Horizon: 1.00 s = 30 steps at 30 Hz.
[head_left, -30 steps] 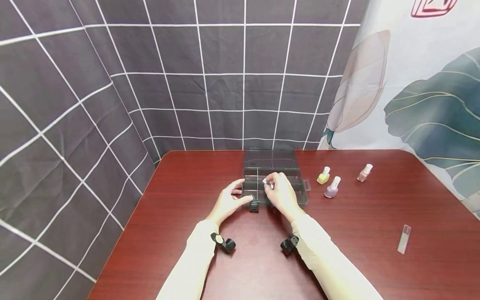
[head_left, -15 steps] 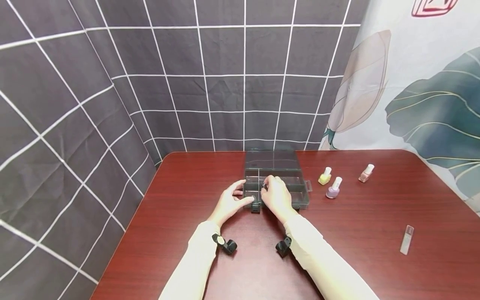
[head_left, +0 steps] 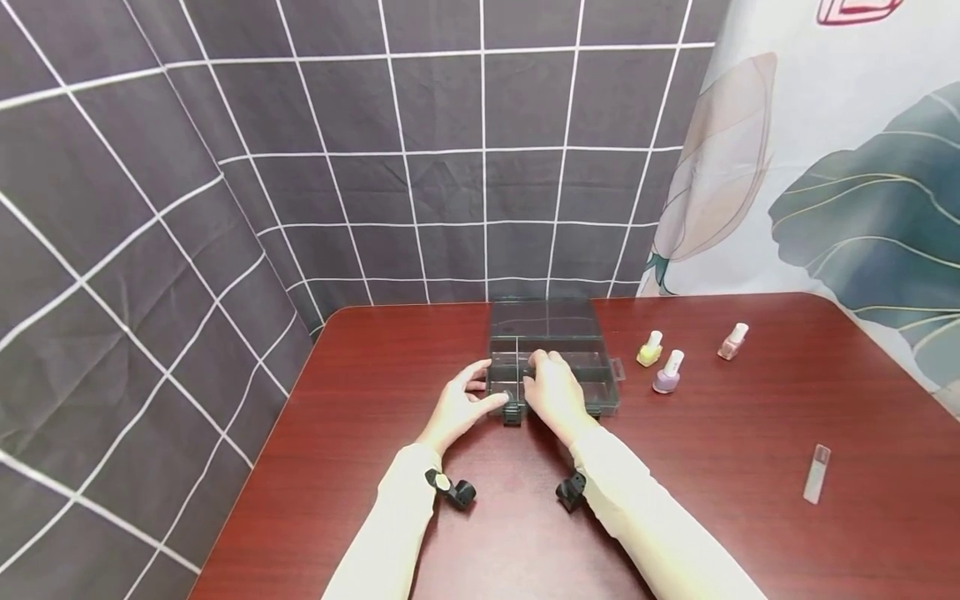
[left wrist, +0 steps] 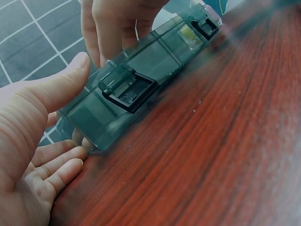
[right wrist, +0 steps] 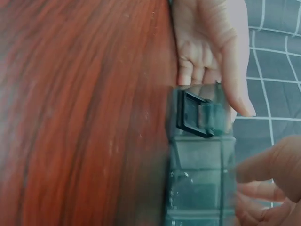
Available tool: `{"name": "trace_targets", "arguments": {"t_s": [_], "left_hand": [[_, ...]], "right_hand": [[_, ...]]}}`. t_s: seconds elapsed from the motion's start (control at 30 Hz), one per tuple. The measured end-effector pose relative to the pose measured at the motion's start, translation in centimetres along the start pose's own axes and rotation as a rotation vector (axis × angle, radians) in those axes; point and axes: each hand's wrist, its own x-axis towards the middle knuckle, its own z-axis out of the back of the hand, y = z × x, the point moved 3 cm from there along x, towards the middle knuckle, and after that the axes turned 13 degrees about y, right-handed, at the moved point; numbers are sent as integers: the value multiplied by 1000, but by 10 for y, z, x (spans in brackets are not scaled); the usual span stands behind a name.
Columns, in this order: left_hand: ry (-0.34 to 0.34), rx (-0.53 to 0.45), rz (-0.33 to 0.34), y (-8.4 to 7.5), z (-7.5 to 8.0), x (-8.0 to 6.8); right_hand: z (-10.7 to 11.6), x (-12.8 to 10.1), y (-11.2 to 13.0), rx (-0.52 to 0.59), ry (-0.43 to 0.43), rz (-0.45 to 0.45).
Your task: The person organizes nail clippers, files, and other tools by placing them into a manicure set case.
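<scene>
A dark see-through organizer box point(head_left: 570, 350) with several compartments sits on the red-brown table point(head_left: 720, 517), its lid up at the back. My left hand point(head_left: 459, 407) holds its front left corner, thumb point(left wrist: 63, 87) on the top edge beside the black latch point(left wrist: 127, 88) and fingers curled round the corner. My right hand point(head_left: 553, 393) hovers over the box's front compartments with its fingers point(left wrist: 115, 28) bent down into one. What they hold, if anything, is hidden. In the right wrist view the box point(right wrist: 202, 174), its latch point(right wrist: 194, 113) and my left hand point(right wrist: 211, 47) show.
Three nail polish bottles stand right of the box: yellow point(head_left: 648, 350), lilac point(head_left: 667, 372) and pink point(head_left: 731, 342). A slim clear stick point(head_left: 816, 473) lies near the table's right edge. Grey grid cloth hangs behind and to the left.
My right hand, which pinched a small white-tipped thing above the box, has sunk lower into the box, and the thing no longer shows. My left hand has stayed put.
</scene>
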Motion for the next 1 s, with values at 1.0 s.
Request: {"name": "trace_targets", "arguments": {"t_s": [1.0], "left_hand": [[6, -13, 11, 0, 0, -3]], "right_hand": [[54, -43, -66, 172, -254, 105]]}}
